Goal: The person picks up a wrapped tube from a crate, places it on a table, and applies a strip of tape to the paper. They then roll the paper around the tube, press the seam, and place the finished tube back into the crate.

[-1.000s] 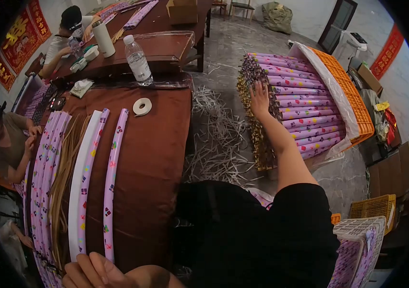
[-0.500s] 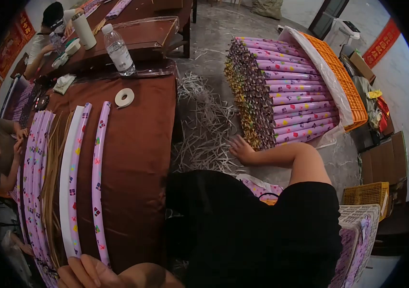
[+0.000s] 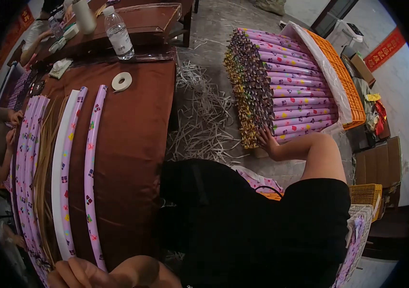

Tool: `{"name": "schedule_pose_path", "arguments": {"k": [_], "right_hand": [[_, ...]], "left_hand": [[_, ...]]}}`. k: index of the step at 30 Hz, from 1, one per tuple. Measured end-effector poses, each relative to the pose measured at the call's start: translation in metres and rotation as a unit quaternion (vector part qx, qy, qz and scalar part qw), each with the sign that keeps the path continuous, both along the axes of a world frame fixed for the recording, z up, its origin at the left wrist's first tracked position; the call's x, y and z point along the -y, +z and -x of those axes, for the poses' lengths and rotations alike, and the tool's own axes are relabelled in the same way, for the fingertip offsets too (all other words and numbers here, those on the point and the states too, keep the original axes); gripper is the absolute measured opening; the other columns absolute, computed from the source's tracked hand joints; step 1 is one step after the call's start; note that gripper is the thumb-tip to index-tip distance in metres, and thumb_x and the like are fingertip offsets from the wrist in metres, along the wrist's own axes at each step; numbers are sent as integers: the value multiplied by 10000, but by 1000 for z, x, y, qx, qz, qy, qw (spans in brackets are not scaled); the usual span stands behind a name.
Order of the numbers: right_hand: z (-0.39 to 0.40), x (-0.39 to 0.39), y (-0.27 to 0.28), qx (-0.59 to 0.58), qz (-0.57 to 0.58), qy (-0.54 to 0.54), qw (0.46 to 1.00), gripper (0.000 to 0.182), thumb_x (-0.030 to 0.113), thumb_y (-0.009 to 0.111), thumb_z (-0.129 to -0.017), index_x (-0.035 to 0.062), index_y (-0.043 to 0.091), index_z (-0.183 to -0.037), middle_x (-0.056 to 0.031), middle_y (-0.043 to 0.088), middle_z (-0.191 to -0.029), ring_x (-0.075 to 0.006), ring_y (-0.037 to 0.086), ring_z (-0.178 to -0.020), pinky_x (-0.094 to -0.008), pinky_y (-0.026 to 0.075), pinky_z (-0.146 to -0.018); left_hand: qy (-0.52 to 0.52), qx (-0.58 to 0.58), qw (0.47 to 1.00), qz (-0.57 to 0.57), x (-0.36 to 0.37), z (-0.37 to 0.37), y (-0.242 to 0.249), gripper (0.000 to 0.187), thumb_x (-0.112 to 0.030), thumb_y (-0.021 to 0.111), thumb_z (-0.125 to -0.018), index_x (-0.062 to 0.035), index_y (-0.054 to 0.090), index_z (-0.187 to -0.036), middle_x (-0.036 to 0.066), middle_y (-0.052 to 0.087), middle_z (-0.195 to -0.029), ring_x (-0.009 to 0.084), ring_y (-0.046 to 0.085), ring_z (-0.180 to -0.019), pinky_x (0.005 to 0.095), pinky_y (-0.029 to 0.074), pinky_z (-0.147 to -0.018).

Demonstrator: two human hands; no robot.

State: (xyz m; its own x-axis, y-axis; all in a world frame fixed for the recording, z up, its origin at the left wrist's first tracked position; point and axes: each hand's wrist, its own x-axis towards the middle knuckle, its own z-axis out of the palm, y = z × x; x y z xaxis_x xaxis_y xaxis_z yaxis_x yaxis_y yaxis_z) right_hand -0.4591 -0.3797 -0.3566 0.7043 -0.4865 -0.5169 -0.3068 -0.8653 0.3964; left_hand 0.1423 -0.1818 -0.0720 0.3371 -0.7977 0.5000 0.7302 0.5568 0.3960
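My right hand [image 3: 268,143] is open, its fingers spread against the near lower edge of a big stack of purple patterned paper tubes [image 3: 298,91]. Gold and dark frilled ends [image 3: 250,86] of the tubes face left. My left hand [image 3: 77,273] is closed at the bottom left, fingers curled by the lower end of a purple patterned paper strip with a white border [image 3: 65,177]. Whatever it may grip is hidden. A single purple patterned tube [image 3: 91,177] lies just right of that strip on the brown cloth-covered table [image 3: 127,158].
Several purple rolls [image 3: 28,158] and brown strips [image 3: 46,168] lie further left. A tape roll [image 3: 122,82] and a water bottle [image 3: 119,36] stand toward the far end. Paper shreds [image 3: 204,115] litter the floor. An orange crate [image 3: 331,67] holds the stack. Other people work at left.
My right hand has moved up and right from above the floor shreds to the stack's frilled ends. My left hand stays near the strip's end. The view has shifted slightly.
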Motion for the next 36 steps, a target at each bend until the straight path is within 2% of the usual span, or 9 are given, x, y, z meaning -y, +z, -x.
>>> {"name": "schedule_pose_path", "arguments": {"k": [10, 13, 16, 22, 25, 28, 30, 32, 36], "right_hand": [[-109, -4, 28, -221, -150, -38, 963, 475, 428, 521, -890, 127, 593, -1250, -110, 630, -1208, -361, 549, -1183, -683, 253, -1036], [-146, 8, 2, -38, -239, -96, 966, 322, 346, 600, -828, 89, 630, -1020, -110, 684, -940, -314, 669, -859, -467, 489, -808], [-191, 15, 44, 268, -201, 121, 934, 263, 270, 688, -764, 73, 606, -917, -86, 645, -840, -302, 638, -867, -437, 511, -730], [-274, 1, 114, 478, -264, 258, 797, 190, 222, 653, -799, 80, 543, -863, -42, 581, -732, -237, 589, -716, -362, 451, -612], [-330, -20, 145, 541, -301, 256, 742, 166, 226, 645, -860, 84, 569, -817, -39, 558, -670, -241, 570, -664, -361, 444, -593], [-388, -36, 169, 602, -385, 235, 659, 174, 198, 658, -864, 84, 581, -758, -47, 554, -654, -253, 563, -647, -364, 449, -591], [-423, -39, 183, 651, -379, 262, 603, 154, 162, 673, -852, 80, 600, -744, -51, 570, -668, -259, 568, -649, -366, 454, -594], [-455, -42, 193, 678, -396, 274, 556, 128, 158, 679, -846, 80, 622, -763, -52, 583, -681, -256, 576, -649, -365, 451, -591], [-507, -35, 202, 644, -358, 336, 587, 150, 153, 694, -812, 74, 597, -728, -60, 587, -693, -249, 568, -642, -369, 457, -597]], "left_hand": [[56, 27, 998, 30, -21, -1, 21, 333, -299, 482, -1017, -137, 470, -726, -17, 428, -654, 131, 419, -633, 256, 376, -640], [77, 20, 995, 52, 11, 51, 61, 400, -313, 349, -1055, -143, 452, -708, -6, 429, -622, 123, 404, -570, 254, 375, -606], [4, 157, 986, 61, 21, 59, 75, 414, -280, 301, -1067, -143, 432, -699, 9, 431, -620, 123, 398, -573, 268, 369, -603], [101, 265, 959, -21, 24, 68, 55, 393, -312, 352, -1052, -129, 407, -709, 5, 401, -636, 133, 364, -568, 269, 332, -577], [333, 392, 844, -149, 32, 69, 20, 442, -310, 459, -1023, -37, 471, -676, 44, 465, -643, 168, 399, -558, 268, 318, -530], [479, 557, 595, -325, 27, 46, -27, 313, -197, 563, -964, 37, 595, -759, 112, 598, -792, 222, 536, -686, 320, 404, -590], [523, 617, 476, -345, 23, 25, -60, 186, -136, 598, -933, 16, 625, -830, 113, 615, -865, 263, 558, -789, 376, 441, -681], [575, 700, 274, -322, 18, 4, -72, 125, -143, 643, -896, -22, 651, -925, 110, 627, -945, 299, 566, -912, 415, 449, -788], [578, 672, 225, -404, -1, -26, -96, 215, -173, 690, -847, -74, 673, -1037, 97, 635, -990, 296, 578, -982, 424, 449, -864]]}}
